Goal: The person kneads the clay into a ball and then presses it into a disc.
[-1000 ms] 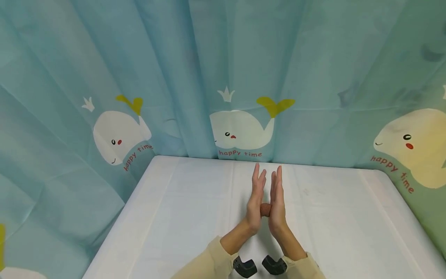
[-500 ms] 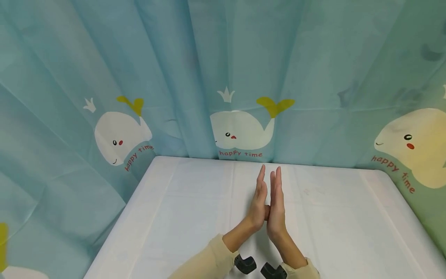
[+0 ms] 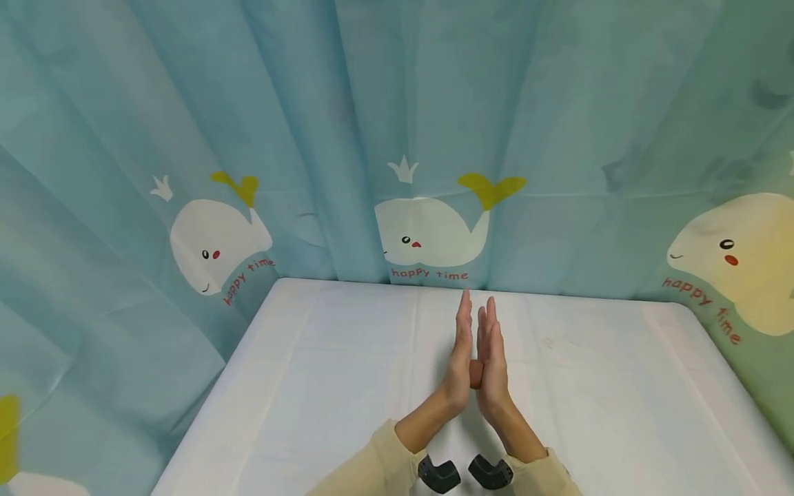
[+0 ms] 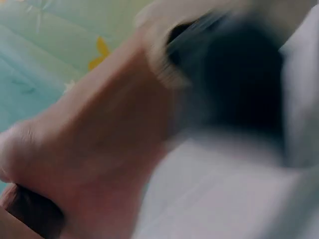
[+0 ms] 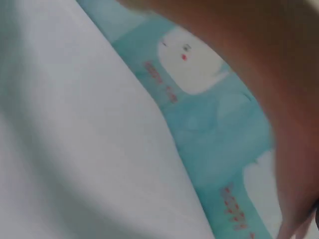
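Note:
In the head view a small brown lump, smooth and clay-like (image 3: 475, 374), is held between two facing palms above the table. My left hand (image 3: 458, 368) presses it from the left, with straight fingers pointing away toward the curtain. Opposite, my right hand (image 3: 495, 368) presses from the right, its fingers also straight. The fingertips of the two hands stand slightly apart. In the left wrist view a dark part of the lump (image 4: 37, 211) shows at the lower left, beside a blurred palm and wrist. Only a blurred part of a hand and wrist shows in the right wrist view; the lump is hidden there.
A white-covered table (image 3: 335, 386) lies below the hands. Behind it hangs a blue-green curtain (image 3: 558, 138) printed with white whales. Black wrist cameras (image 3: 439, 475) sit close together at the cream sleeves (image 3: 372, 461).
The palms have rubbed back and forth against each other with the lump between them. Since half a second ago the right hand has slid slightly forward, and more of the lump shows.

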Action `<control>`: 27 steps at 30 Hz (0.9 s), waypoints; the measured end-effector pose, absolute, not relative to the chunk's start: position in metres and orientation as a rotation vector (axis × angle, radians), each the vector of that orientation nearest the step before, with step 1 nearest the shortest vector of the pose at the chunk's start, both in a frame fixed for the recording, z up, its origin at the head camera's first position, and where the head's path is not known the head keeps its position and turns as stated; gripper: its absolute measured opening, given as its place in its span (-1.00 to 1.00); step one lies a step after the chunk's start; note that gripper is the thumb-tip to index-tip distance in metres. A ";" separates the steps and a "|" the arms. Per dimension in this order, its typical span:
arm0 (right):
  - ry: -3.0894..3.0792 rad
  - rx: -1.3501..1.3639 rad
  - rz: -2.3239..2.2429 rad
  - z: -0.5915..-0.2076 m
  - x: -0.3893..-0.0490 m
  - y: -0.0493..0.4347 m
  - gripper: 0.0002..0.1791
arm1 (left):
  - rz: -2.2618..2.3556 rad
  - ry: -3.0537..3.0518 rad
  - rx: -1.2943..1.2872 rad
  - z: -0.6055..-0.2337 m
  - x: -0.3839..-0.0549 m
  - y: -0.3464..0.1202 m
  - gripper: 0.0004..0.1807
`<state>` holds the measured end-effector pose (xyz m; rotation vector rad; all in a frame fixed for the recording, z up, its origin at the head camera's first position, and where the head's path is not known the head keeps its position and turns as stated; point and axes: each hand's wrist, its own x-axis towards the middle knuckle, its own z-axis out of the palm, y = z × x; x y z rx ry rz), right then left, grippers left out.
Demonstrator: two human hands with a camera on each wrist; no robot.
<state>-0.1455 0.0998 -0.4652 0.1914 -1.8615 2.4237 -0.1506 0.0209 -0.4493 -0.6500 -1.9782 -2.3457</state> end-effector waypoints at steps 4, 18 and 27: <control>-1.862 0.221 2.451 -0.469 -0.136 0.089 -0.36 | -2.222 -2.046 -0.413 -0.447 -0.158 0.022 -0.36; -1.899 0.198 2.410 -0.448 -0.138 0.095 -0.40 | -2.340 -2.051 -0.490 -0.459 -0.161 0.021 -0.31; -1.878 0.060 2.515 -0.469 -0.147 0.100 -0.33 | -2.412 -1.940 -0.667 -0.449 -0.154 0.017 -0.34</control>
